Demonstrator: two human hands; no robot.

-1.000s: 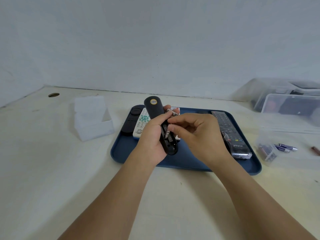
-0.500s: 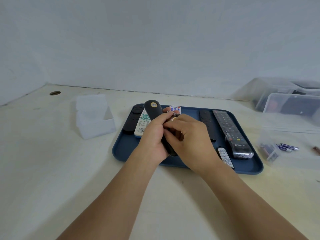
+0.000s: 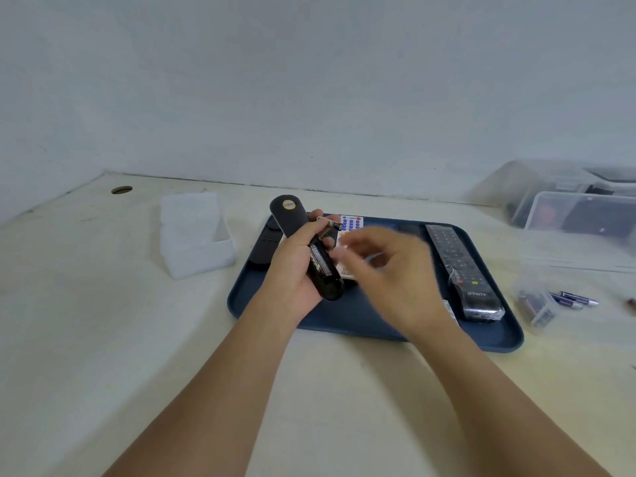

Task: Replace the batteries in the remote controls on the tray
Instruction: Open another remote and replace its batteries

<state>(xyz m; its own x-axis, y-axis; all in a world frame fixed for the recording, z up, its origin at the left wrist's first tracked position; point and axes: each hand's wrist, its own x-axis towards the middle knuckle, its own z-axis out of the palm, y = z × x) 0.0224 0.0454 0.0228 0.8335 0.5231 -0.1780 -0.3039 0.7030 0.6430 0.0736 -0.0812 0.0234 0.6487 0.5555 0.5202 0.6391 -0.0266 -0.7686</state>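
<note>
My left hand (image 3: 296,266) grips a black remote (image 3: 292,220) back side up above the blue tray (image 3: 344,321). Its battery bay faces me. The same hand's fingertips pinch a small battery (image 3: 331,224) beside the remote. My right hand (image 3: 392,270) hovers just right of the remote, blurred by motion, with its fingers loosely bent. I cannot tell whether it holds anything. On the tray lie a long grey remote (image 3: 461,270), a white remote with coloured buttons (image 3: 351,222) and another black remote (image 3: 265,246).
Loose batteries (image 3: 574,299) and a small clear box of batteries (image 3: 537,304) lie right of the tray. Clear storage bins (image 3: 578,208) stand at the back right. A white plastic box (image 3: 196,235) sits left of the tray. A cable hole (image 3: 121,190) is at the far left.
My right hand has come off the remote's battery bay and swung to the right. My left hand has tilted the remote up a little, and the bay shows again.
</note>
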